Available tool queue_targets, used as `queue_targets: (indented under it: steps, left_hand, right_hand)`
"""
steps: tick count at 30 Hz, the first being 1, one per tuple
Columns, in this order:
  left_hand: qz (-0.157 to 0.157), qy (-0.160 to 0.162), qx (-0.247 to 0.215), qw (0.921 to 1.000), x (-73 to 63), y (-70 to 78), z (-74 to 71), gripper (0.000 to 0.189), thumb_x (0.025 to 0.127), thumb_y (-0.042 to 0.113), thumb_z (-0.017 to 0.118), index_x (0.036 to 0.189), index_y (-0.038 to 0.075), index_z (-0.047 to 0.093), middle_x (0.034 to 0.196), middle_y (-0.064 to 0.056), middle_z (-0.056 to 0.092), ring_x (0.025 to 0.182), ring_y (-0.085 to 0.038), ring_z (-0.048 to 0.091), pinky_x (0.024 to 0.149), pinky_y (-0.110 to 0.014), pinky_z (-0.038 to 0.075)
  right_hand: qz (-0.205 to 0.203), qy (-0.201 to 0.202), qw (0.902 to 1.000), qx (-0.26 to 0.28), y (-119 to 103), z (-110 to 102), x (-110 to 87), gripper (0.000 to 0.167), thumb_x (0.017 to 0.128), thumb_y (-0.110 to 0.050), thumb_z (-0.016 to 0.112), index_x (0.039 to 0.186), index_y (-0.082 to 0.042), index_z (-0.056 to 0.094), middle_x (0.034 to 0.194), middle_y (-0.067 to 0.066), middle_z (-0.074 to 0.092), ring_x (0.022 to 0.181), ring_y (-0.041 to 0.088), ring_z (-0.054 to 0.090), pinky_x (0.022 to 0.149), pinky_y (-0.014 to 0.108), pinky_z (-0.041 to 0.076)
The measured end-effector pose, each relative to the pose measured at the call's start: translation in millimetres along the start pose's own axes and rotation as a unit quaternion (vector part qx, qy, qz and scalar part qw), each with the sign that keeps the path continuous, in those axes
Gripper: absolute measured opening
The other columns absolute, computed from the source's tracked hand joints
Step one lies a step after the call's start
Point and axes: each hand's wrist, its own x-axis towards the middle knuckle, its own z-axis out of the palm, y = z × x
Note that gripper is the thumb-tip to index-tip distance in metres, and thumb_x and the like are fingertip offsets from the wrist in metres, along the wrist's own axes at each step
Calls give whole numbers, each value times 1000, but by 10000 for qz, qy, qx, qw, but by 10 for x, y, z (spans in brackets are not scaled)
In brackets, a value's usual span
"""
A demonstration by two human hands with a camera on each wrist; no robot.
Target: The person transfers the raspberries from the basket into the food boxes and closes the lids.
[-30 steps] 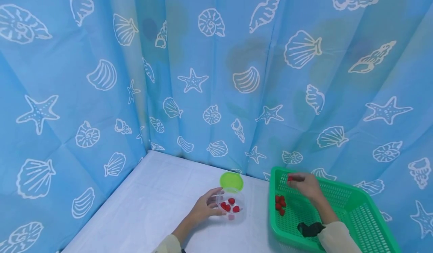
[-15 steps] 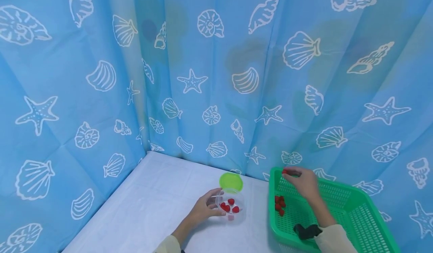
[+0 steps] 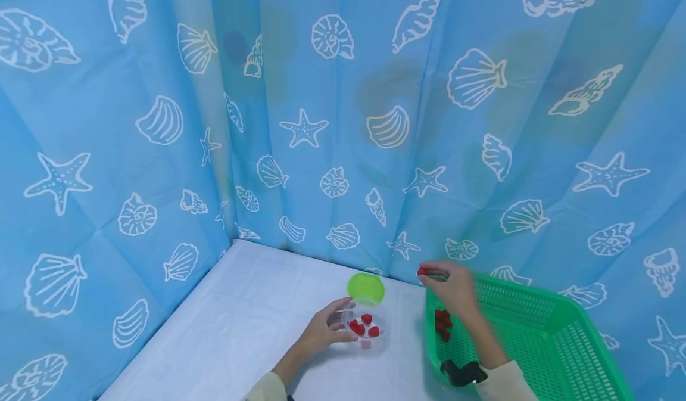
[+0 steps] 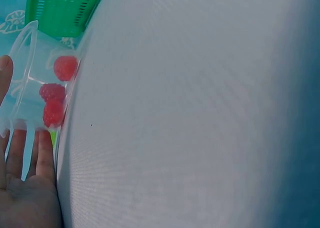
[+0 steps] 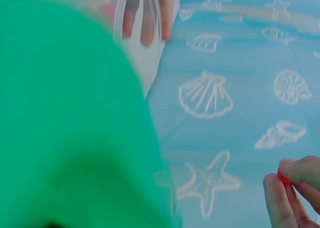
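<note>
A clear plastic tub (image 3: 379,342) stands on the table with several red raspberries (image 3: 367,318) inside. My left hand (image 3: 319,331) holds the tub from its left side, thumb in front and fingers behind. In the left wrist view the fingers (image 4: 45,155) reach round the tub's wall, and raspberries (image 4: 53,93) show through it. My right hand (image 3: 455,288) is raised over the left rim of a green basket (image 3: 536,305), pinching a raspberry (image 3: 422,271) between thumb and fingertips. That raspberry (image 5: 283,177) is mostly covered by the fingers in the right wrist view.
More raspberries (image 3: 442,323) lie at the left end inside the basket. Behind the tub is a bright green round lid (image 3: 366,288) on the white-covered table (image 3: 225,329). A blue seashell-print curtain (image 3: 332,121) hangs along the back and left.
My right hand has moved left from above the basket's inside to its left rim, carrying the pinched raspberry. The left hand and the tub have stayed in place.
</note>
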Motion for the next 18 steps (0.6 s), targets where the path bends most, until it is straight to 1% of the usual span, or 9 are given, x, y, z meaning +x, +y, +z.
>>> queue_targets:
  steps: [4,8,12,15,18]
  left_hand:
    - [24,-6,46,10000,9,1,0,79,80,24,81,148,23,41,143,0,51,132,-30,47,101,-43,47]
    - [23,10,51,10000,17,-7,-1,80,80,25,82,148,22,41,144,1,50,131,-29,47,100,-43,47]
    - [6,10,27,10000,16,-32,5,80,80,26,82,148,22,41,144,1,50,131,-29,48,99,-41,48]
    - [-7,50,13,10000,11,-43,7,80,79,27,83,148,23,42,144,2,50,131,-28,48,98,-41,49]
    - [-54,94,-5,9999,8,-44,15,81,78,30,83,147,26,42,143,4,50,131,-27,48,98,-40,49]
  right_hand:
    - [-16,40,9999,138,-73,167,-43,26,85,-10,75,110,-4,72,106,9,70,96,24,68,80,36,58]
    - [36,89,9999,137,-76,345,-101,27,84,-11,77,110,-6,72,105,6,70,96,22,68,80,35,58]
    - [108,132,9996,226,-91,503,-181,26,82,-10,79,107,-8,74,103,4,68,95,21,68,78,33,58]
    - [6,198,9992,343,-116,608,-237,24,81,-7,79,105,-9,75,100,4,69,93,21,69,77,33,58]
    - [-49,236,9992,314,-138,717,-295,24,80,-6,79,104,-10,75,99,4,70,92,20,69,77,32,58]
